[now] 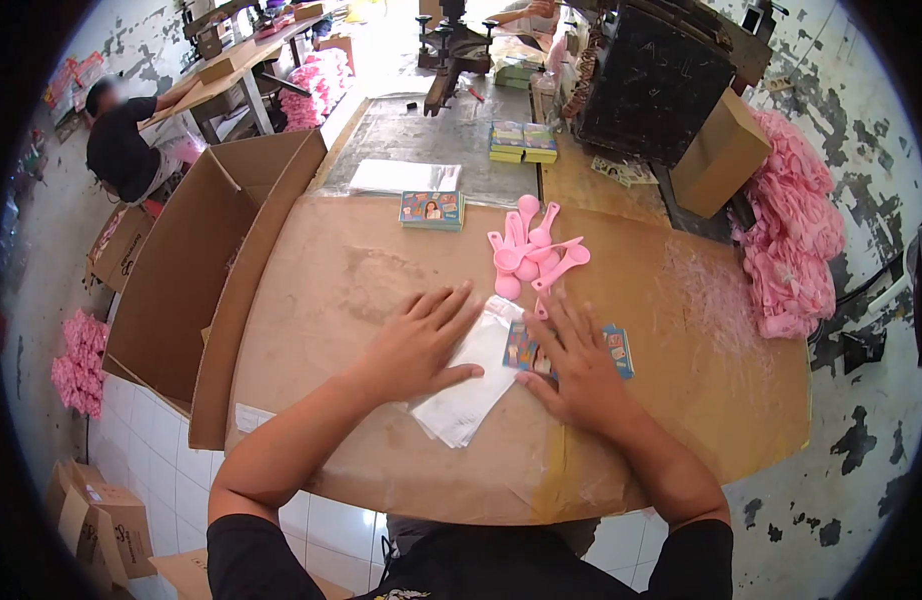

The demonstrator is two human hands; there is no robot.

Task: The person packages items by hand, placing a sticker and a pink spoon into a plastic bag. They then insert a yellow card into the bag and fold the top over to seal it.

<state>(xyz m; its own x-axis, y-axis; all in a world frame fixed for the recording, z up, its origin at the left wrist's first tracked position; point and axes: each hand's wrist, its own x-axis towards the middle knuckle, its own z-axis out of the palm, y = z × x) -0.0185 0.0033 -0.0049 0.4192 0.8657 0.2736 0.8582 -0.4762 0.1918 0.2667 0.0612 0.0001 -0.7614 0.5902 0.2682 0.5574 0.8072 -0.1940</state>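
My left hand [418,345] lies with outstretched fingers at the left edge of a small stack of clear plastic bags [459,408]. My right hand [579,370] rests, fingers spread, over colourful printed cards [618,350], covering their middle. The cards overlap the right side of the bags. Just beyond the hands is a pile of pink plastic scoops [531,258], one of them close to my right fingertips. A neat stack of similar cards [431,211] sits farther back.
More clear bags [406,177] and card stacks [523,142] lie toward the back. A large open cardboard box [181,290] flanks the table's left side. Bundled pink scoops [789,230] hang at the right, beside a black machine [646,75]. Another person [131,140] sits at the far left.
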